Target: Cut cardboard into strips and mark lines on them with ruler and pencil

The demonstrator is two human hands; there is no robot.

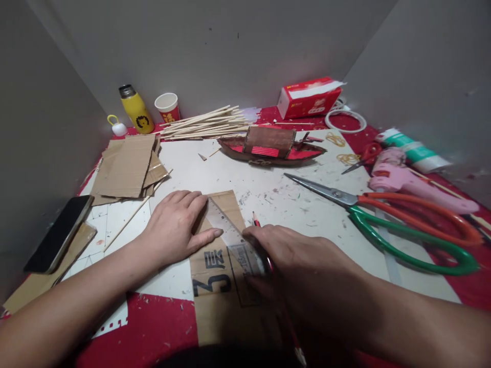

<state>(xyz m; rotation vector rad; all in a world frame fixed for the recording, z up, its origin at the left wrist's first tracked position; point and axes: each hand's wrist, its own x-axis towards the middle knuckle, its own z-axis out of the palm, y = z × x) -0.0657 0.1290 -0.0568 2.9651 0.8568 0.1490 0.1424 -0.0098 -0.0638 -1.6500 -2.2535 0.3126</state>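
Note:
A translucent ruler (229,229) lies slantwise across a strip of brown cardboard (215,319) printed with black characters. My left hand (172,225) rests on the cardboard at the ruler's far end, thumb and fingers spread apart and pressing down. At the near end, my right hand (307,266) closes its thumb and forefinger on the ruler. A red and black pencil (257,221) runs beneath the right hand, its point showing past the knuckles and its other end toward me. The right hand's remaining fingers are hidden, so its contact with the pencil is unclear.
Large scissors (339,196) and a pink glue gun (418,186) lie right. A brown model boat (270,145) sits ahead, before wooden sticks (215,122). Stacked cardboard (123,168) and a phone (59,232) are left; a bottle (137,110) and paper cup (168,106) stand behind.

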